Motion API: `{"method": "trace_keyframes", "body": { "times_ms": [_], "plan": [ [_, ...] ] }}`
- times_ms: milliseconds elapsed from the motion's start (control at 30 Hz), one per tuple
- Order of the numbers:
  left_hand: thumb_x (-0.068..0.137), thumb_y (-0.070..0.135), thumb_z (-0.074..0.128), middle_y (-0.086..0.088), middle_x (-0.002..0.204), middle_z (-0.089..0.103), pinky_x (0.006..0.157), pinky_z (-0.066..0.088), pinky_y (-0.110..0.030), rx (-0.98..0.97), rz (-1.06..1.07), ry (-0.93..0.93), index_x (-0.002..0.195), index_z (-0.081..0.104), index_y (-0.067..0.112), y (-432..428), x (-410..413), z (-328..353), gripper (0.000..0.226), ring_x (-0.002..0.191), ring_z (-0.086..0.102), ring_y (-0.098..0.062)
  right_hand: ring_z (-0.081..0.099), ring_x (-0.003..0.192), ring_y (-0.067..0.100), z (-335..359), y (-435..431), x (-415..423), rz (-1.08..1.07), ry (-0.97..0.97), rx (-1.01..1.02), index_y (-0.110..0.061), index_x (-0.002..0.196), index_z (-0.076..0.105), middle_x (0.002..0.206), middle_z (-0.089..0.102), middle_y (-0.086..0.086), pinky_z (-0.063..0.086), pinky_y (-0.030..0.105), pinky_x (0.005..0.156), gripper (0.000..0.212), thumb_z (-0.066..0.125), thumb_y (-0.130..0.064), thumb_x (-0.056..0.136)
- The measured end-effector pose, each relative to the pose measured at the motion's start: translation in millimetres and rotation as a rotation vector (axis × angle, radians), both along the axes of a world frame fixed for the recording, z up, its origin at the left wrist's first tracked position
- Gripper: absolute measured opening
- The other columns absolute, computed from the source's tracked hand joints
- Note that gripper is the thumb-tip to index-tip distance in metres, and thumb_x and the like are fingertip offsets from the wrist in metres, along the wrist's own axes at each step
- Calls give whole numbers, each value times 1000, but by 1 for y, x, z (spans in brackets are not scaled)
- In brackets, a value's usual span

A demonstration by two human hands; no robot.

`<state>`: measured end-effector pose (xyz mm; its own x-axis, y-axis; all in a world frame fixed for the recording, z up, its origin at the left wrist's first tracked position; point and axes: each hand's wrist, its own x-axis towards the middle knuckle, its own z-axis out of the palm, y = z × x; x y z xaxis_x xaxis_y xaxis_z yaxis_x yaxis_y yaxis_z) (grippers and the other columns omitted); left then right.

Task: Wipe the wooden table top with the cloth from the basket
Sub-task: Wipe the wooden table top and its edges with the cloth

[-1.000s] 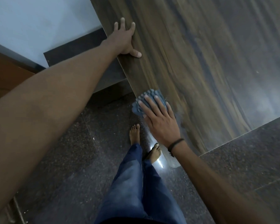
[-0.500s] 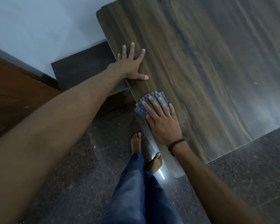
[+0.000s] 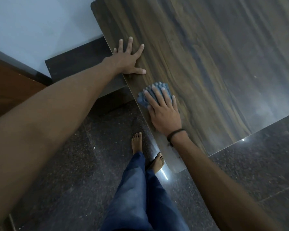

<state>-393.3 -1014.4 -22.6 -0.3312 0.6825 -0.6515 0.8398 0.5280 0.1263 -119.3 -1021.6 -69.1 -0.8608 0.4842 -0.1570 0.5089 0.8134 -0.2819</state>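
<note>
Far left: pale wall (image 3: 32, 22), a dark panel (image 3: 77, 64) low against it, speckled dark floor (image 3: 65, 164) below.

Next, the left hand (image 3: 128, 59), released, fingers spread and straight, palm flat on the desk (image 3: 215, 55) right at its left edge, gripping nothing. Probably a brace for the leaning reach.

Just right of and nearer than that, the blue ribbed cloth (image 3: 142, 99), flat on the desktop, its left corner level with the same edge. On top of it the right hand (image 3: 163, 114), fingers straight and pressing down, not curled round the cloth; a dark wristband (image 3: 175, 132) at the wrist. No basket in view.

Progress, as a judgement: wiping under way, cloth already fetched and working the near-left strip. No telling a wiped area from an unwiped one. Pale haze toward the right of the top, whether dust or glare impossible to say. Most of the surface, up and to the right, likely left to cover.

Edges and room: left edge running diagonally from the far corner down to a rounded near corner beside the bare feet (image 3: 137, 142). A real chance of the cloth slipping off there on an outward stroke. Rightward a broad bare top, nothing in the way, then the right edge and floor beyond.
</note>
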Motion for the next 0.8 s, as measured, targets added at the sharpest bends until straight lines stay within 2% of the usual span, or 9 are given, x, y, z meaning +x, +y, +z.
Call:
{"method": "trace_keyframes", "body": {
  "times_ms": [133, 200, 333, 467, 567, 700, 800],
  "plan": [
    [86, 75, 49, -13, 160, -34, 119, -1, -63, -5, -7, 10, 155, -21, 37, -1, 1, 3, 105, 146, -24, -47, 8, 155, 30, -4, -15, -20, 33, 8, 31, -33, 160, 21, 168, 17, 1, 17, 60, 121, 56, 33, -40, 106],
    [86, 74, 50, -13, 160, -33, 119, -1, -63, 3, -5, 7, 155, -20, 37, -1, 3, 3, 106, 146, -24, -47, 3, 156, 28, -5, -35, 18, 96, -2, 52, -33, 160, 17, 169, 13, 0, 15, 58, 122, 57, 33, -41, 107],
    [86, 72, 51, -12, 160, -33, 119, -1, -63, 14, -7, 2, 155, -20, 36, -2, 2, 2, 106, 146, -24, -46, 4, 156, 22, -1, -51, 97, 60, -20, 46, -37, 160, 18, 168, 14, -7, 17, 54, 123, 53, 29, -43, 108],
    [85, 71, 55, -12, 161, -32, 119, 2, -64, -2, 19, 8, 155, -19, 37, 3, 4, 4, 108, 147, -22, -46, 10, 155, 23, -3, -11, 60, -55, 37, 55, -38, 158, 24, 167, 21, -6, 18, 55, 122, 51, 29, -42, 107],
    [79, 71, 64, -10, 161, -32, 117, 3, -65, -21, 55, -4, 156, -19, 36, 2, 10, 6, 118, 147, -23, -45, 5, 156, 24, -2, -4, 31, -155, 32, -12, -38, 159, 20, 168, 16, -4, 13, 56, 123, 53, 29, -42, 107],
    [67, 73, 72, -10, 160, -34, 118, 1, -65, 14, 59, -16, 155, -20, 37, -3, 16, 0, 132, 146, -25, -45, 8, 155, 26, -7, -26, 95, 118, -8, 87, -35, 159, 21, 168, 16, -3, 15, 55, 123, 55, 27, -43, 106],
    [68, 69, 76, -9, 162, -31, 118, 0, -65, 59, 89, -12, 156, -16, 36, -4, 15, -1, 132, 146, -24, -44, 8, 155, 23, -3, -1, 116, 45, -23, 49, -38, 159, 21, 167, 17, -7, 15, 54, 123, 52, 25, -44, 107]
  ]
}}
